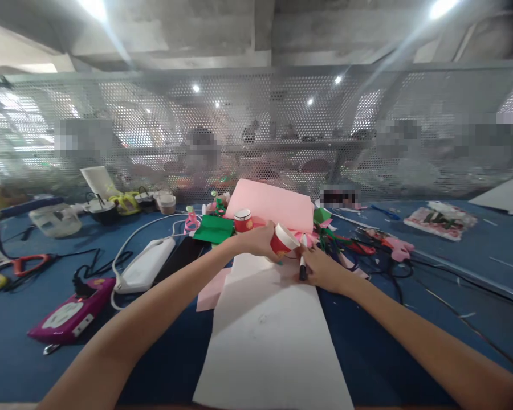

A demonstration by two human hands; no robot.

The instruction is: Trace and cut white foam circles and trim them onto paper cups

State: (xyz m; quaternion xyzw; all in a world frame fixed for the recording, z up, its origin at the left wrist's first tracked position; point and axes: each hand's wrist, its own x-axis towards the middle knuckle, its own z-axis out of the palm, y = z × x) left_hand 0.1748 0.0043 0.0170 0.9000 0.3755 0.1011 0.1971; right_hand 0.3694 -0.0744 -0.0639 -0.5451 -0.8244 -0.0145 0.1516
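My left hand is closed around a small red paper cup with a white rim, tilted on its side over the far end of a long white sheet. My right hand rests beside it on the sheet's right edge and grips a black marker pointing down. A second red cup stands upright just beyond, in front of a pink sheet of paper. A green paper piece lies left of that cup.
The blue table holds a white power adapter, a magenta device, scissors, a pink glue gun with black cables, and containers at the far left. A perforated metal screen runs behind.
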